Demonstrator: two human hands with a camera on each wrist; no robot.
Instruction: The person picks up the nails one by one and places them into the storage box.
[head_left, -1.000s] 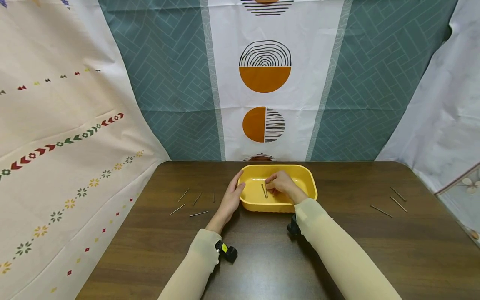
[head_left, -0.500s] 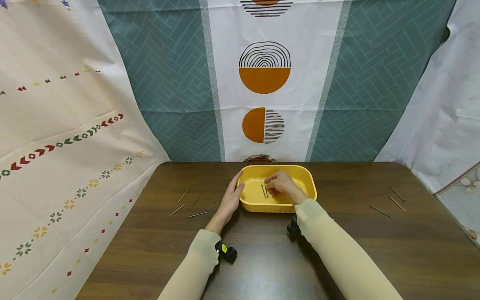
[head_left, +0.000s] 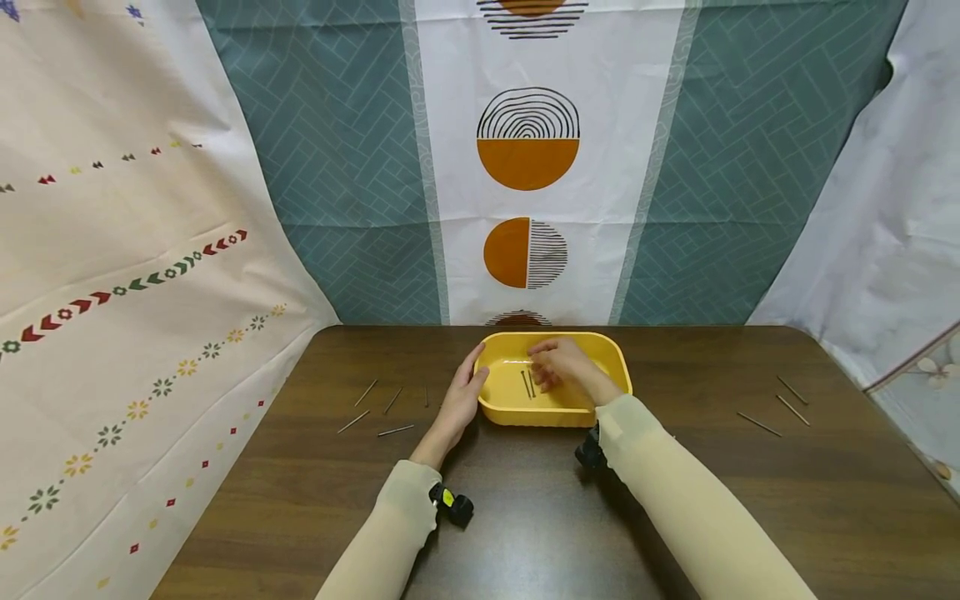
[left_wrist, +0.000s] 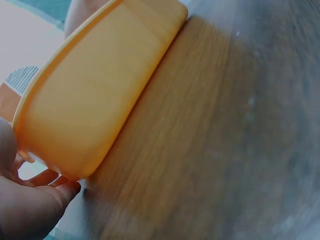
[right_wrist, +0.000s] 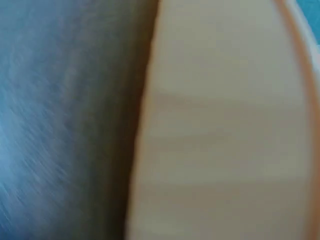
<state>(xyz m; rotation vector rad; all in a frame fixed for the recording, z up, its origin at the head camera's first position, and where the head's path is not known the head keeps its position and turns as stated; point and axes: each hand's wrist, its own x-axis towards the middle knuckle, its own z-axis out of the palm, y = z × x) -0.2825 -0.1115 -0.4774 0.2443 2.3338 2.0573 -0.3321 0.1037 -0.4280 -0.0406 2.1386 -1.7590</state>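
A yellow plastic tray (head_left: 536, 417) stands near the back of the table, and in the left wrist view its outer wall (left_wrist: 95, 85) fills the upper left. My left hand (head_left: 457, 406) grips its left end, thumb at the rim and fingers round the outside. Thin metal nails (head_left: 528, 385) lie side by side on the tray floor. Over them, inside the tray, my right hand (head_left: 564, 365) has loosely bent fingers with nothing visible between them. The right wrist view has only the tray's blurred front wall (right_wrist: 225, 120); the right hand is out of it.
To the left of the tray, several nails (head_left: 395, 430) are scattered on the dark wooden table (head_left: 517, 517). On the right side lie three more nails (head_left: 759, 424). A patterned cloth (head_left: 525, 275) hangs behind the table's back edge.
My right hand has risen slightly from the tray floor and its fingers have loosened. The nails under it lie more nearly parallel than a second ago. The left hand stays on the tray.
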